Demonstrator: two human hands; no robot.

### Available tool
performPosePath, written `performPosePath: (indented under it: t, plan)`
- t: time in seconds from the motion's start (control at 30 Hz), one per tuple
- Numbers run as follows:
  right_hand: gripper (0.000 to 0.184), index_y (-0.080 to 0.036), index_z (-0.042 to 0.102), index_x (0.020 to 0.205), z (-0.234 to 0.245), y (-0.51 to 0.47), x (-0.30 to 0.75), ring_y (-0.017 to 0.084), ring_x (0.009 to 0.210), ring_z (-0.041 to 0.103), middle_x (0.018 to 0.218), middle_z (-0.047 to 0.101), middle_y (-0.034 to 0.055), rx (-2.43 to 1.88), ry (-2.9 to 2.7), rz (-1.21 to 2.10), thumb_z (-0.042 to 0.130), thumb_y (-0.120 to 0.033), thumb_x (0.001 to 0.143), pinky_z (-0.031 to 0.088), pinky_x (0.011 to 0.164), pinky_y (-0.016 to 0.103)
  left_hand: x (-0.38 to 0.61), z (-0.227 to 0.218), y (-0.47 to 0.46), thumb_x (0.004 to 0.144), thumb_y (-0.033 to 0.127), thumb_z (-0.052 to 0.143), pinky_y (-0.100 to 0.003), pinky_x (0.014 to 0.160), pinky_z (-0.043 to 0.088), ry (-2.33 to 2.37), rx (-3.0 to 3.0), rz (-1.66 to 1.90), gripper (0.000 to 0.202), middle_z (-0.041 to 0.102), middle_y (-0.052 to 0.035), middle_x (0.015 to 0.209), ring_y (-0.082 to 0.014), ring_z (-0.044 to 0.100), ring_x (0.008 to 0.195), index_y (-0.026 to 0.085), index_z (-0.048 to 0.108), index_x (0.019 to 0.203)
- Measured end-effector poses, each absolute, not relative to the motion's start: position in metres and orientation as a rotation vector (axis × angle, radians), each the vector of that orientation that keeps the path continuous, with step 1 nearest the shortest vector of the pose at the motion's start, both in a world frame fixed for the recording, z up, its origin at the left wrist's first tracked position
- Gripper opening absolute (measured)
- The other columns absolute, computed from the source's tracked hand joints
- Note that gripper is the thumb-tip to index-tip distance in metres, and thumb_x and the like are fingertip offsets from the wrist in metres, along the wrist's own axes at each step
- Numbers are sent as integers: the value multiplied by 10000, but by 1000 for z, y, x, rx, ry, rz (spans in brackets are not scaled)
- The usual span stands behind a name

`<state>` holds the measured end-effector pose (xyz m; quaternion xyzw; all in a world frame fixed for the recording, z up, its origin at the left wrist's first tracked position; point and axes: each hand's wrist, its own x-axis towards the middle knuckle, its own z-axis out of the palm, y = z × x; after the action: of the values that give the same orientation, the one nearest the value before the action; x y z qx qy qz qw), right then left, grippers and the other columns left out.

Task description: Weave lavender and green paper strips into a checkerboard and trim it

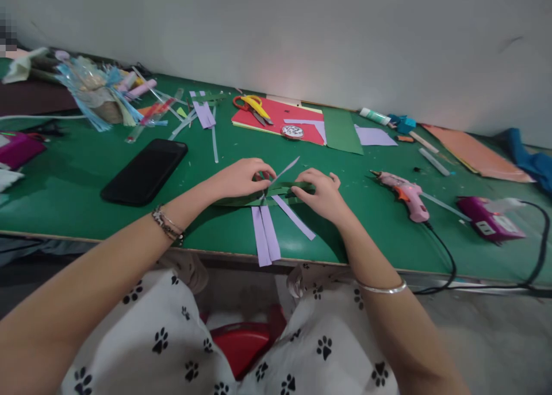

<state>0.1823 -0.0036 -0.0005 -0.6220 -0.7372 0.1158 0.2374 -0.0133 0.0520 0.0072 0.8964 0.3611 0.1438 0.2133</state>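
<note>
green paper (pixel 280 191): dark, cut into narrow bands, lying crosswise, partly covered. two purple strips (pixel 271 233): pale, straight, side by side, running from the near edge of the green paper toward the viewer. third purple strip (pixel 295 218): same edge, further right, slanting outward to the right. raised purple strip (pixel 286 169): tilted above the green paper, tip pointing up and right.

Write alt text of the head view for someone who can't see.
A person's left hand and right hand handle green strips and purple paper strips at a green table. A phone lies to the left, a pink glue gun to the right, scissors beyond.
</note>
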Motion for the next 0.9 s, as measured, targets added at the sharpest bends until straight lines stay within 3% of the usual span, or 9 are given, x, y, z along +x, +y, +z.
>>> performPosePath:
  t: [0.1, 0.3, 0.5, 0.7, 0.9]
  plan:
    - [79, -233, 597, 703, 0, -4, 181, 216, 969, 551, 914, 638, 10, -1708, -2025, 317, 537, -265, 742, 167, 938, 524, -12, 5, 53, 724, 391, 534, -256, 700, 431, 1011, 2523, 288, 412, 566, -79, 990, -176, 562, 801, 149, 616, 1046]
    - [83, -236, 596, 712, 0, -5, 181, 206, 960, 550, 907, 637, 3, -1710, -2032, 318, 532, -273, 750, 174, 937, 514, -10, 4, 55, 779, 298, 440, -256, 704, 418, 955, 2615, 213, 345, 556, -80, 954, -174, 557, 806, 155, 614, 1040]
    - [73, -233, 593, 709, 1, -5, 181, 210, 964, 548, 897, 637, 4, -1710, -2023, 333, 538, -264, 746, 170, 941, 512, -12, 5, 56, 723, 314, 528, -223, 667, 412, 849, 2677, 145, 426, 542, -64, 989, -158, 556, 798, 166, 548, 1122]
    - [83, -236, 589, 694, 1, -5, 180, 216, 942, 550, 883, 635, 7, -1700, -2010, 350, 531, -271, 742, 180, 935, 509, -5, 9, 53, 811, 270, 475, -222, 601, 368, 942, 2977, 50, 246, 589, -39, 941, -151, 569, 753, 217, 601, 1016]
    - [107, -233, 598, 707, 0, -5, 182, 214, 921, 554, 876, 633, 11, -1702, -2015, 340, 525, -298, 751, 175, 934, 511, -3, 6, 51, 848, 258, 427, -241, 645, 396, 992, 2968, 179, 251, 564, -66, 1042, -150, 566, 759, 180, 637, 962]
